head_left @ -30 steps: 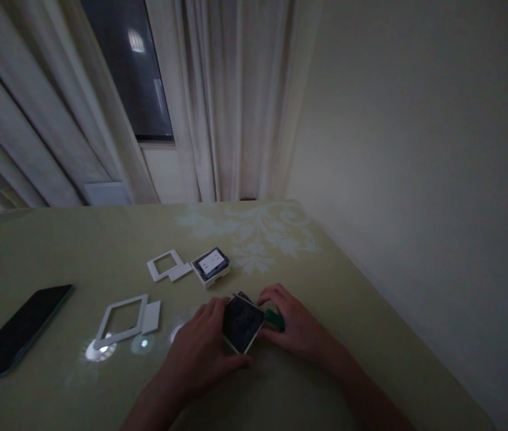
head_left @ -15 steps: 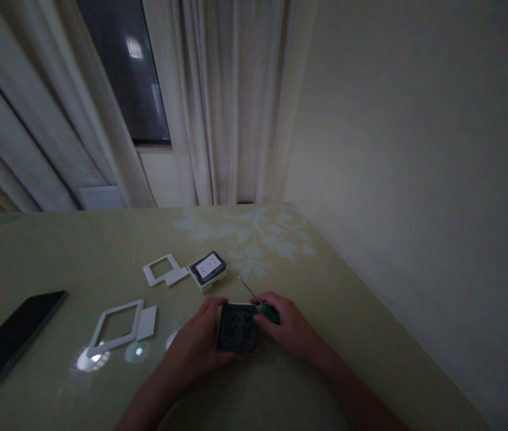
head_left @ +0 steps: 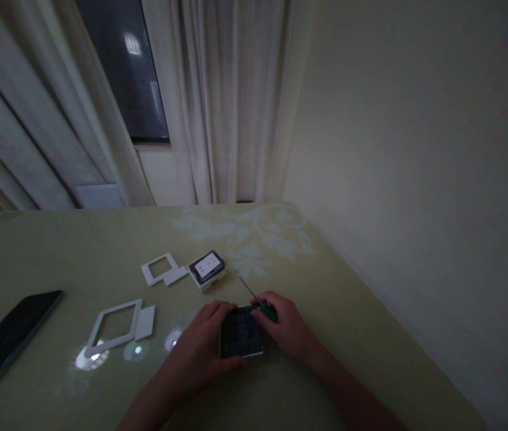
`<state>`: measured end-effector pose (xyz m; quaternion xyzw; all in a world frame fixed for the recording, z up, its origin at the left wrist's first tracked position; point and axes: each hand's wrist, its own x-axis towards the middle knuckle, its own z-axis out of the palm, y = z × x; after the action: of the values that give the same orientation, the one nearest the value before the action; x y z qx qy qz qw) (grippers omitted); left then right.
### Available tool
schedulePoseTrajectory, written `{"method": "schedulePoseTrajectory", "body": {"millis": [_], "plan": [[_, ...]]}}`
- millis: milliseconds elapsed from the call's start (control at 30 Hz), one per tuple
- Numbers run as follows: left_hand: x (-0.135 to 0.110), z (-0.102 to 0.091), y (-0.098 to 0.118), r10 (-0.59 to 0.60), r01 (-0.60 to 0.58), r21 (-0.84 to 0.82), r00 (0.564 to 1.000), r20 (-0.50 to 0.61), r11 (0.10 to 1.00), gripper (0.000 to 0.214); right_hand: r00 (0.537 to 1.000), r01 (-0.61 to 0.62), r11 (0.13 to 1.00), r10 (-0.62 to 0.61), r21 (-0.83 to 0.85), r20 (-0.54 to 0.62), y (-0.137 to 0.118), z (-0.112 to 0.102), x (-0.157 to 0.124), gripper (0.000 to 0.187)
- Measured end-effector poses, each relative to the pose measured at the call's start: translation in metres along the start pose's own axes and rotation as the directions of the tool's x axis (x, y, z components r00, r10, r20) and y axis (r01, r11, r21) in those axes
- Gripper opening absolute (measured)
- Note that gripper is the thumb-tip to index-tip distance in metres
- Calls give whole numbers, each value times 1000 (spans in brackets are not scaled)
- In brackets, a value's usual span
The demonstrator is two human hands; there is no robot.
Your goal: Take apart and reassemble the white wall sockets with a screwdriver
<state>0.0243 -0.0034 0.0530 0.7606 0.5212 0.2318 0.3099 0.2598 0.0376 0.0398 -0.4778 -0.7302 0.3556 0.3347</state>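
My left hand (head_left: 206, 335) grips a dark, square socket module (head_left: 240, 334) by its left side, the thumb along the near edge and the fingers at the far edge. A pale rim shows along the module's near edge. In my right hand (head_left: 283, 323) is a screwdriver (head_left: 268, 310) with a green handle, its metal shaft pointing up and to the left, away from the module. The right fingertips are at the module's upper right corner. Beyond the hands, a second socket (head_left: 207, 267) with a white face and dark surround rests in a white box.
A white frame (head_left: 94, 335) with a small white plate (head_left: 145, 323) lies left of my hands. Farther back are a smaller-looking frame (head_left: 147, 274) and another plate (head_left: 175, 275). A dark flat slab (head_left: 14, 335) is at far left. A wall (head_left: 415, 209) borders the table (head_left: 347, 335) on the right.
The dark module has turned and tipped slightly in my left hand, so its near edge now shows a pale rim. The left fingers have shifted right along its far edge.
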Motion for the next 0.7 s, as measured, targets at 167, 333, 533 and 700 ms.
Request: {"method": "schedulePoseTrajectory", "body": {"millis": [167, 333, 533, 700], "plan": [[1, 9, 6, -43, 44, 40, 999, -22, 998, 74, 1000, 24, 1000, -24, -7, -13, 4, 0, 1, 15], [0, 25, 11, -85, 90, 61, 993, -82, 994, 68, 999, 24, 1000, -24, 2, -31, 7, 0, 4, 16], [-1, 25, 11, -41, 45, 53, 997, -71, 998, 58, 999, 6, 1000, -5, 24, -37, 8, 1, 4, 17], [1, 23, 9, 7, 1, 108, 997, -73, 994, 74, 1000, -5, 999, 7, 50, -30, 9, 1, 5, 20]]}}
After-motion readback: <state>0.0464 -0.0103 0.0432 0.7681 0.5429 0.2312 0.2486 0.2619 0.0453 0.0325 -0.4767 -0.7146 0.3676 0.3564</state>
